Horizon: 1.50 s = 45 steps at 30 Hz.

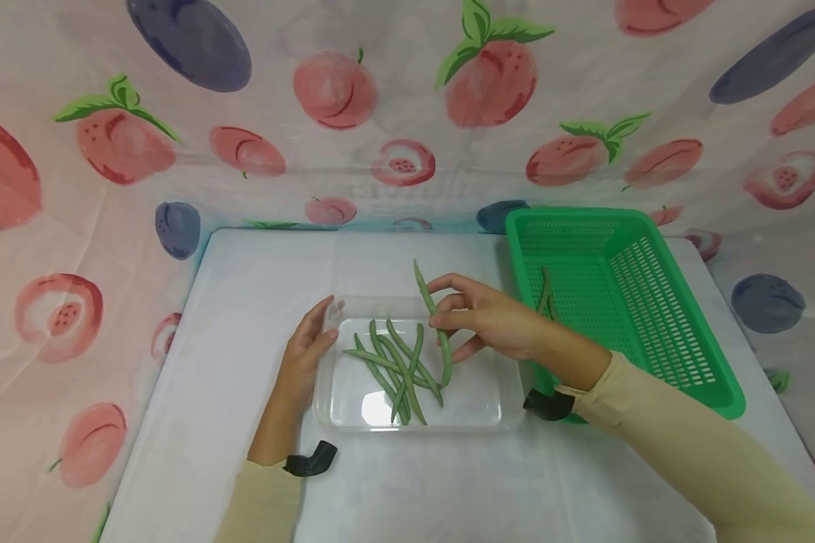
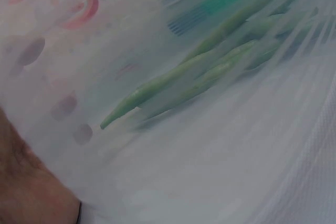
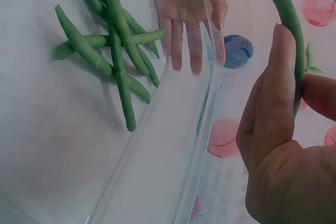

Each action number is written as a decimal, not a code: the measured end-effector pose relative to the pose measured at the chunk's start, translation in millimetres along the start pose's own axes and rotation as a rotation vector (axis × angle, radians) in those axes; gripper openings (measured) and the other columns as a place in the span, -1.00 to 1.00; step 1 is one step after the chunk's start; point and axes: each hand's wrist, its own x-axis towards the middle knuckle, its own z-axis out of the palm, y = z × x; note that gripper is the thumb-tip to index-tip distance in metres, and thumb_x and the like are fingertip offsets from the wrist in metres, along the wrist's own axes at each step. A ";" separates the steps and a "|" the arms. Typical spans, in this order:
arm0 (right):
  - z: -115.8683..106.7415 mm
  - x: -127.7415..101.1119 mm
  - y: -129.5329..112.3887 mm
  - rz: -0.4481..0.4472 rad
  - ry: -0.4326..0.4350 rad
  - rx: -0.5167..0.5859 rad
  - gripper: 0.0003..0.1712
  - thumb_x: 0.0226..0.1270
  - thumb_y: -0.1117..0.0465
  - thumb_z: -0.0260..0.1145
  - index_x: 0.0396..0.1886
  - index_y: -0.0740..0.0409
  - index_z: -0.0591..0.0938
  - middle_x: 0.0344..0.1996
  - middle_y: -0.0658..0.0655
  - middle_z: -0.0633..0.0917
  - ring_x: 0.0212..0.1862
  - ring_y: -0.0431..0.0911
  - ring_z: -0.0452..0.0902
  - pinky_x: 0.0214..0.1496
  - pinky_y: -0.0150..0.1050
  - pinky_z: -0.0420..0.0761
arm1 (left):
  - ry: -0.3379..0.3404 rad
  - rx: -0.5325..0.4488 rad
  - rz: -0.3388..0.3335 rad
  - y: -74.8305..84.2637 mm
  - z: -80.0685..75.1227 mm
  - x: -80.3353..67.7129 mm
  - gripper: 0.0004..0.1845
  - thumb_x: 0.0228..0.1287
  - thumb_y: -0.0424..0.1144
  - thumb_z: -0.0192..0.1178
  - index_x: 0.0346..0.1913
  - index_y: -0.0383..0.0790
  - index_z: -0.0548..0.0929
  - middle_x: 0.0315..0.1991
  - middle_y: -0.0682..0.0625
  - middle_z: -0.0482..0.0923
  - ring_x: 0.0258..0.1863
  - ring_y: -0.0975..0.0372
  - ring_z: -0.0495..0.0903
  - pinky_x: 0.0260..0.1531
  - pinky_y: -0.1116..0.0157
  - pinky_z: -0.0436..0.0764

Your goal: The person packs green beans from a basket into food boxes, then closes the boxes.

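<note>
My right hand [image 1: 492,320] pinches a long green bean [image 1: 423,286] between thumb and fingers, upright above a clear plastic box [image 1: 475,392]. In the right wrist view the held bean [image 3: 290,11] stands along the index finger, with the thumb pressed against it. Several more green beans [image 1: 394,362] lie crossed in a loose pile on the box floor. At the box's left side, my left hand [image 1: 306,351] holds the wall, its thumb at the rim and its fingers along the outside; the right wrist view shows those fingers [image 3: 181,3] through the clear plastic.
Just right of the box stands a green plastic basket [image 1: 652,302], with a few beans [image 1: 545,290] inside, partly behind my right forearm. A white cloth [image 1: 244,302] covers the table. Behind it hangs a fruit-print cloth [image 1: 407,90].
</note>
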 end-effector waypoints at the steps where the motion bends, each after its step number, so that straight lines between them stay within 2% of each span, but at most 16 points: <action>1: 0.6 0.5 0.3 0.003 -0.002 0.001 -0.37 0.47 0.26 0.30 0.45 0.05 0.29 -0.21 0.07 0.59 -0.12 0.03 0.65 -0.32 -0.01 0.80 | 0.000 0.002 -0.001 -0.1 -0.1 0.2 -0.41 0.52 -0.20 0.12 0.54 0.12 0.31 0.55 0.18 0.28 0.54 0.23 0.24 0.37 0.29 0.47; 6: 3.5 2.5 1.6 0.013 -0.016 0.004 -0.38 0.48 0.27 0.28 0.44 0.03 0.29 -0.21 0.07 0.59 -0.16 -0.01 0.65 -0.33 -0.04 0.80 | -0.005 -0.002 -0.004 -0.8 -0.8 1.1 -0.41 0.52 -0.19 0.12 0.54 0.12 0.31 0.55 0.18 0.28 0.54 0.22 0.25 0.44 0.08 0.41; 13: 4.2 3.3 2.9 0.030 -0.031 -0.005 -0.37 0.47 0.25 0.30 0.44 -0.01 0.30 -0.18 0.07 0.59 -0.15 -0.04 0.62 -0.32 -0.04 0.80 | -0.010 -0.013 0.000 -1.8 -1.7 0.8 -0.41 0.53 -0.20 0.12 0.55 0.09 0.30 0.55 0.17 0.28 0.54 0.20 0.26 0.42 0.15 0.45; 21: 2.3 2.1 5.9 0.044 -0.041 -0.036 -0.51 0.50 0.26 0.26 0.35 0.03 0.40 -0.17 0.14 0.61 -0.16 -0.01 0.65 -0.21 0.06 0.80 | -0.014 -0.025 0.017 -2.0 -1.2 1.3 -0.41 0.53 -0.20 0.12 0.54 0.09 0.30 0.56 0.17 0.26 0.54 0.18 0.26 0.45 -0.04 0.38; 30: -5.8 -5.5 5.7 0.029 -0.013 -0.016 -0.54 0.47 0.28 0.28 0.30 0.10 0.44 -0.18 0.14 0.62 -0.18 0.02 0.66 -0.16 0.14 0.78 | -0.009 -0.023 -0.002 -2.0 -1.4 0.3 -0.42 0.54 -0.19 0.10 0.54 0.10 0.30 0.57 0.15 0.24 0.55 0.17 0.24 0.44 0.03 0.41; 39: -38.7 -27.4 0.4 -0.041 0.032 0.075 -0.56 0.51 0.30 0.23 0.32 0.12 0.40 -0.26 0.00 0.68 -0.22 -0.09 0.69 -0.12 0.06 0.79 | -0.006 -0.011 0.005 0.2 -0.7 0.4 -0.42 0.54 -0.19 0.10 0.54 0.10 0.30 0.57 0.18 0.24 0.55 0.19 0.24 0.46 -0.02 0.37; 45: -73.1 -46.0 -1.6 -0.152 0.022 0.134 -0.63 0.53 0.37 0.19 0.25 0.11 0.46 -0.28 -0.01 0.72 -0.22 -0.11 0.70 -0.10 0.02 0.80 | -0.006 -0.008 0.000 0.2 -0.4 -0.7 -0.42 0.55 -0.20 0.08 0.55 0.09 0.29 0.57 0.16 0.24 0.56 0.16 0.24 0.47 -0.05 0.35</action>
